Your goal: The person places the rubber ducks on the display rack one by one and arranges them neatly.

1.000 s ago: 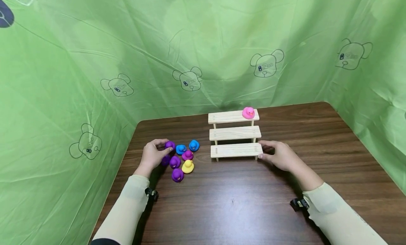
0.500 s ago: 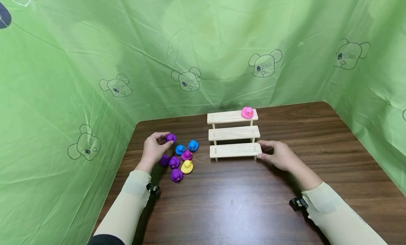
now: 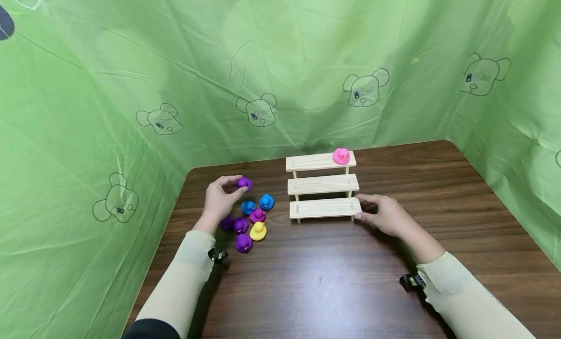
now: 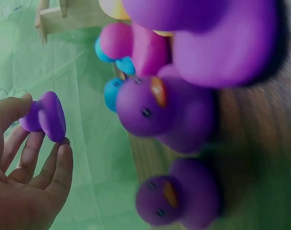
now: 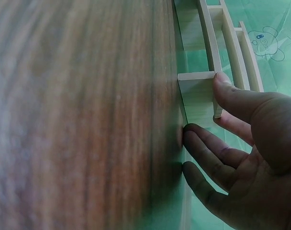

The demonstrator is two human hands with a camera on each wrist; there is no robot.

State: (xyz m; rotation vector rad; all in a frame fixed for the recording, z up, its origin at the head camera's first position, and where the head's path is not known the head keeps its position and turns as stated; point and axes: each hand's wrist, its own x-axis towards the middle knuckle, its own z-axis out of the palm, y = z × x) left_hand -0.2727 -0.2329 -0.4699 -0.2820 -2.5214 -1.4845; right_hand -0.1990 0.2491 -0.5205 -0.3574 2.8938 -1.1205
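My left hand (image 3: 220, 200) pinches a purple rubber duck (image 3: 245, 184) between thumb and fingers, above the table's back left. In the left wrist view that duck (image 4: 49, 116) is clear of the others. Below it sit more purple ducks (image 3: 240, 225), two blue ducks (image 3: 266, 201), a magenta duck (image 3: 257, 216) and a yellow duck (image 3: 258, 231). My right hand (image 3: 385, 215) grips the right end of the lowest step of a three-tier wooden stand (image 3: 324, 208), with the thumb at its front edge (image 5: 216, 91). A pink duck (image 3: 341, 156) sits at the right of the top step.
The stand is near the back edge of the dark wood table (image 3: 324, 285). Green cloth (image 3: 307, 61) with bear outlines hangs behind and on both sides. A black camera mount (image 3: 412, 282) sits on each wrist.
My left hand has lifted the purple duck from the group and carried it back and to the right. The right hand stays at the stand; the view has shifted slightly.
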